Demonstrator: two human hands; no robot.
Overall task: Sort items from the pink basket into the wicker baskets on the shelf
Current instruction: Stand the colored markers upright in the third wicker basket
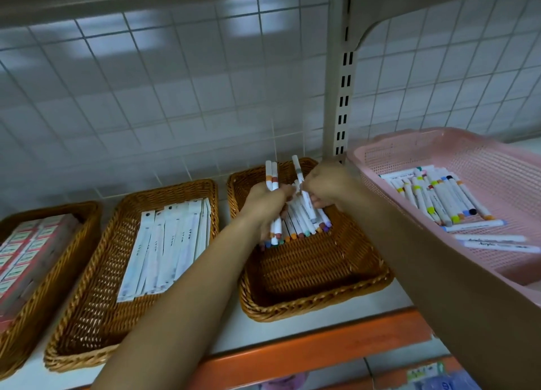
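The pink basket point(380, 155) stands at the right of the shelf with several white markers point(439, 199) lying in it. Left of it is a wicker basket point(316, 304) with a row of markers point(304, 225) along its far half. Both my hands are over that row. My left hand point(263, 205) grips two upright markers point(271, 175). My right hand point(328, 184) holds one tilted marker point(298, 170). The lower ends of these markers are hidden among the row.
A middle wicker basket point(96, 331) holds several long white packets point(167, 249). A far-left wicker basket point(17, 345) holds red and white boxes point(26, 249). An upright shelf post point(342, 82) rises behind the baskets. The shelf edge point(322, 351) is orange.
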